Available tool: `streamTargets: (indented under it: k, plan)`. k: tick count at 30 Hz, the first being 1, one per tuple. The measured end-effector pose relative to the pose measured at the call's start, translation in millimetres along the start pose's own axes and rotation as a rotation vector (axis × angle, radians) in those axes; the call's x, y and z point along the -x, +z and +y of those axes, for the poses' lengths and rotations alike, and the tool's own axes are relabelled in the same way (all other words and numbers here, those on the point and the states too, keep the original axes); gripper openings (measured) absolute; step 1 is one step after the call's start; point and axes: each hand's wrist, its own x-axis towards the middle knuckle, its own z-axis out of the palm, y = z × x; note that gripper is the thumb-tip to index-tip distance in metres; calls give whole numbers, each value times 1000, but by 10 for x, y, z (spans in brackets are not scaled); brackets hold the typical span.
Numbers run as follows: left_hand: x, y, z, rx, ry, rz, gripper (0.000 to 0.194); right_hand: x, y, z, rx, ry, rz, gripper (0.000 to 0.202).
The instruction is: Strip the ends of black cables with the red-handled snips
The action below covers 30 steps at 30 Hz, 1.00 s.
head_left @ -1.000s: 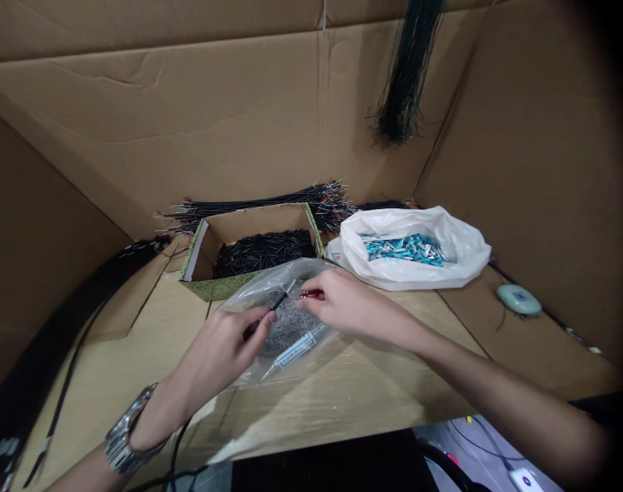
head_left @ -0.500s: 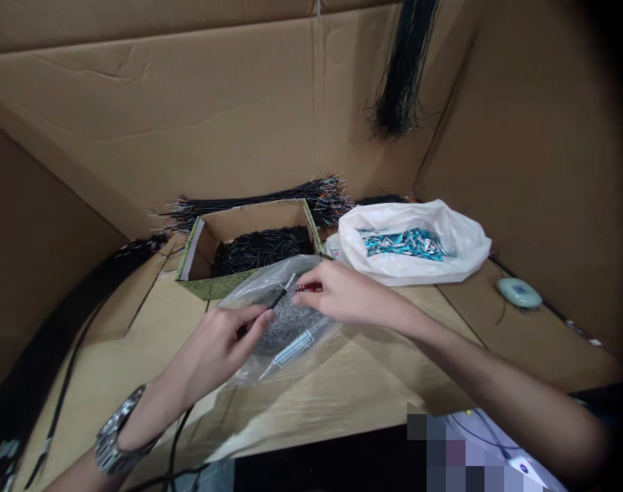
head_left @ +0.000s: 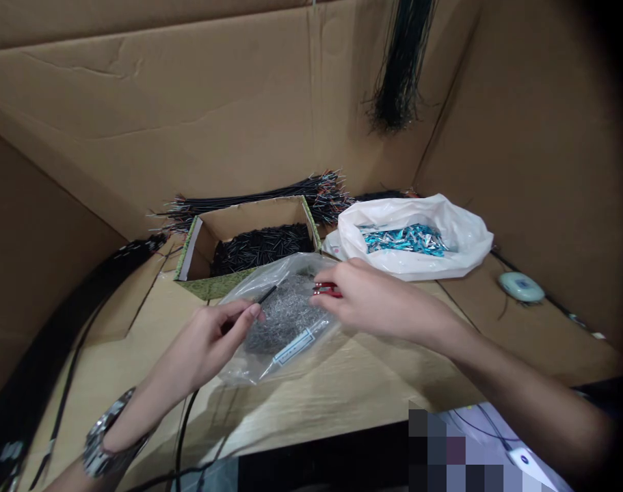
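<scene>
My left hand, with a metal watch on its wrist, pinches a black cable between thumb and fingers. The cable's short end sticks up to the right over a clear plastic bag full of small silvery pieces. To the right of it, my right hand is closed on small red snips with metal tips pointing left. The tips and the cable end are apart. The fingers partly hide the snips.
Behind the bag stands a green cardboard box of short black tubes. A white plastic bag of blue-and-silver pieces is to its right. Bundled black cables lie behind. Thin dark wires hang above. A pale green round object lies at right.
My hands have drawn apart: the left with the cable moved down and left, the right with the snips moved right. A pale tip seen earlier at the cable end no longer shows.
</scene>
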Motion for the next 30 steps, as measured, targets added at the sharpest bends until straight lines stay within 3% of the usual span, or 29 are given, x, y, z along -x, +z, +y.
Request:
streamTargets:
  k: [5, 15, 19, 23, 26, 30]
  plan:
    - [-23, 64, 53, -22, 11, -15, 40, 79, -40, -94, 85, 47, 18, 28]
    - [-46, 133, 169, -83, 29, -64, 43, -114, 61, -128, 30, -1, -36, 31]
    - [-76, 151, 162, -127, 20, -59, 43, -204, 224, -123, 73, -9, -35, 29]
    - [-59, 94, 126, -61, 1, 25, 41, -265, 389, -84, 74, 18, -87, 25]
    - [-18, 37, 77, 101, -49, 49, 43, -191, 327, -67, 72, 24, -57, 25]
    - [13, 23, 16, 244, -98, -14, 46, -22, 104, -105, 31, 8, 29, 29]
